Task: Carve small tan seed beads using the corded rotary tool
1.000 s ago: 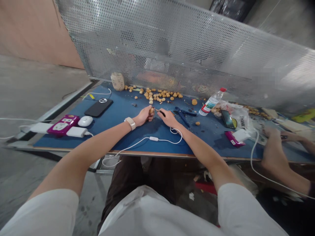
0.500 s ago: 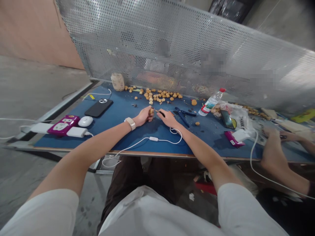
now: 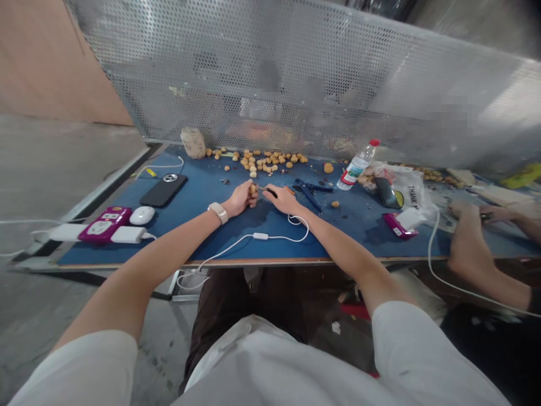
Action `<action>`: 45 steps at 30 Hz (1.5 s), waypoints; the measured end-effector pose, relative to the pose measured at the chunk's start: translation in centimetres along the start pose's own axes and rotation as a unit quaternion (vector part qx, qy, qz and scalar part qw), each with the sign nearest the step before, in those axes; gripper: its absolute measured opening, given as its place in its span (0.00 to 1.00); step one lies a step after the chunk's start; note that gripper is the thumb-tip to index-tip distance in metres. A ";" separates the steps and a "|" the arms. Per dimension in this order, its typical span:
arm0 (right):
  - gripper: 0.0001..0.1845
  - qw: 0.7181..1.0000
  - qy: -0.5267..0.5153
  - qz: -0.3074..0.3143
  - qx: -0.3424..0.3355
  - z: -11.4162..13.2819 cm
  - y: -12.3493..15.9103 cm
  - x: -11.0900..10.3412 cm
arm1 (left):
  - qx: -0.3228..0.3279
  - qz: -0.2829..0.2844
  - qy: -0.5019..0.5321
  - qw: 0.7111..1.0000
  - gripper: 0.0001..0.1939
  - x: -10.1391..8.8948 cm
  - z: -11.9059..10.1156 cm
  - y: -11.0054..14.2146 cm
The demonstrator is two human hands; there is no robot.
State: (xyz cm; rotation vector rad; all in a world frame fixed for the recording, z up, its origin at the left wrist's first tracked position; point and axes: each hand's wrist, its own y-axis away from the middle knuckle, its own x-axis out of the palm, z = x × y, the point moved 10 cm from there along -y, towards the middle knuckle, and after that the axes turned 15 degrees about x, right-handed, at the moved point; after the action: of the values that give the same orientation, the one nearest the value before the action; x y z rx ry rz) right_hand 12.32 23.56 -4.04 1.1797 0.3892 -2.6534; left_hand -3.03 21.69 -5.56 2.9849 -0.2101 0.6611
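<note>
My left hand [image 3: 242,199], below a pale wristband [image 3: 218,212], is closed round a small tan, nut-like ball [image 3: 253,188]. My right hand [image 3: 279,198] grips a slim tool with a dark handle [image 3: 270,192]; its thin metal tip points left at the ball. Whether the tip touches the ball is too small to tell. A white cord with an inline switch [image 3: 260,236] loops by my right wrist. Just right of that hand lie dark blue pliers [image 3: 310,193]. Many similar tan balls [image 3: 270,160] are scattered at the back of the blue tabletop [image 3: 228,245].
A plastic jar [image 3: 193,142], water bottle [image 3: 358,165] and perforated metal screen [image 3: 236,73] stand behind. Left are a black phone [image 3: 164,190], white earbud case [image 3: 142,215] and purple power strip [image 3: 106,224]. Another person's hands [image 3: 465,211] work at right, past a plastic bag [image 3: 409,189].
The camera view has shifted a little, so the table's objects appear slightly farther left. Both hands stay close together with the ball and tool still in them.
</note>
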 end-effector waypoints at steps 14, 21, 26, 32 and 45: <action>0.30 1.000 -0.019 -0.016 -0.016 0.1 -0.6 0.1 | 0.001 -0.002 -0.036 0.999 0.32 -0.1 -0.5 -0.1; 0.28 0.999 -0.033 -0.006 -0.018 0.4 -0.4 0.2 | -0.013 -0.011 -0.019 1.000 0.30 -0.4 -0.1 -0.3; 0.27 0.999 -0.035 -0.002 -0.014 0.6 -0.2 0.1 | -0.008 -0.001 -0.027 1.000 0.31 -0.2 -0.2 -0.4; 0.25 1.000 -0.026 -0.009 -0.015 0.5 -0.2 -0.1 | -0.011 -0.011 -0.024 1.000 0.29 -0.5 0.2 -0.5; 0.27 0.999 -0.020 -0.008 -0.028 0.7 0.0 -0.2 | -0.005 -0.006 -0.029 1.000 0.31 -0.3 0.0 -0.5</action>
State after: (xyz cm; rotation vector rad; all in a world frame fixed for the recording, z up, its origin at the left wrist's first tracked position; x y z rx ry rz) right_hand 11.97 23.37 -3.49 1.1094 0.4636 -2.6568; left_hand -3.24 22.21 -5.77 2.9951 -0.1987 0.5709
